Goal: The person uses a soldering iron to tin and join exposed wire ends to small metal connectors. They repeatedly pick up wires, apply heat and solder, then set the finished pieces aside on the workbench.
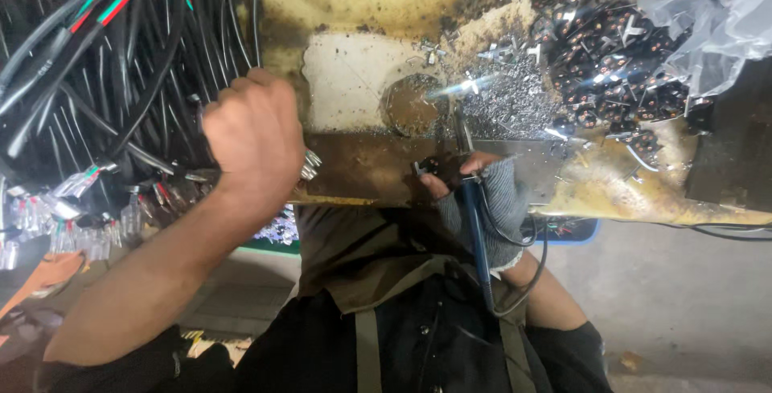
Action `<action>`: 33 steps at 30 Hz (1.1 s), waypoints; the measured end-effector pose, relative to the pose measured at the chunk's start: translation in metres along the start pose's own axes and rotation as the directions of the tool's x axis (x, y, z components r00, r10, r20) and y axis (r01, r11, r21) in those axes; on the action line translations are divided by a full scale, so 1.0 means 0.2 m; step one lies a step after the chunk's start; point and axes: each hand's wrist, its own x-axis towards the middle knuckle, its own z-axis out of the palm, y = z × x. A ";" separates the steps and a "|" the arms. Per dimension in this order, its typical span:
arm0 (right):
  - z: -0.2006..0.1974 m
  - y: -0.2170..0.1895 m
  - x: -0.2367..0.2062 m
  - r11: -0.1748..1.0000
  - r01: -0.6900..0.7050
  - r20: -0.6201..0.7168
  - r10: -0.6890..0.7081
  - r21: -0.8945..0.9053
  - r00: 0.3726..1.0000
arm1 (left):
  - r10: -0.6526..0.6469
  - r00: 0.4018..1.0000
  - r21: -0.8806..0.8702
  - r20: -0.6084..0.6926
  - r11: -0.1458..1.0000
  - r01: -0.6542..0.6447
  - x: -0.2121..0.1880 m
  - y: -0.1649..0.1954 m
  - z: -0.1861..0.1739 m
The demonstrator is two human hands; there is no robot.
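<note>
The bundle of wires (121,63) at far left is mostly black, with a few red, green and white strands near the top. The surface (362,7) is stained mustard yellow with dark scorch marks, and a pale off-white patch (346,92) sits at its middle. The right hand (486,192) wears a grey knitted glove, and the soldering iron (476,232) in it has a blue handle with a black cord. The heap of small parts (611,55) at far right is black with coppery glints, beside silvery metal shavings (507,100). The plastic bag (716,15) is clear and whitish. The apron (362,256) is olive brown.
</note>
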 end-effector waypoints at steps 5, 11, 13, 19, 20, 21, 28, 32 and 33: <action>-0.05 0.04 -0.02 0.995 0.003 0.030 -0.007 0.103 1.000 | -0.147 0.989 -0.260 -0.018 0.956 0.137 -0.11 -0.37 -0.16; -0.14 0.02 0.02 0.688 -0.194 0.151 0.124 0.699 0.981 | 0.022 0.876 -0.849 -0.482 0.233 -0.473 -0.31 -0.07 -0.22; -0.15 0.00 0.03 0.675 -0.246 0.090 0.257 0.696 0.962 | 0.366 0.926 -0.990 0.093 0.132 0.047 -0.41 0.11 -0.25; -0.15 0.01 0.01 0.617 -0.427 0.306 0.298 0.661 0.904 | 0.453 0.863 -0.954 0.225 -0.077 0.290 -0.33 0.25 -0.26; -0.15 0.02 0.01 0.572 -0.472 0.352 0.315 0.671 0.882 | 0.521 0.793 -0.920 0.317 -0.035 0.391 -0.29 0.24 -0.26; -0.14 0.03 0.01 0.607 -0.456 0.336 0.308 0.651 0.890 | 0.583 0.707 -0.876 0.399 0.016 0.481 -0.26 0.24 -0.25; -0.16 0.05 0.02 0.789 -0.369 0.264 0.269 0.491 0.926 | 0.230 0.972 -0.990 -0.048 -0.139 -0.015 -0.30 0.34 -0.21; -0.17 0.02 0.03 0.779 -0.372 0.251 0.280 0.504 0.927 | 0.150 0.902 -0.882 -0.406 0.193 -0.429 -0.33 0.34 -0.17; -0.17 0.02 0.04 0.753 -0.389 0.268 0.287 0.530 0.920 | 0.198 0.827 -0.762 -0.526 0.323 -0.562 -0.33 0.33 -0.15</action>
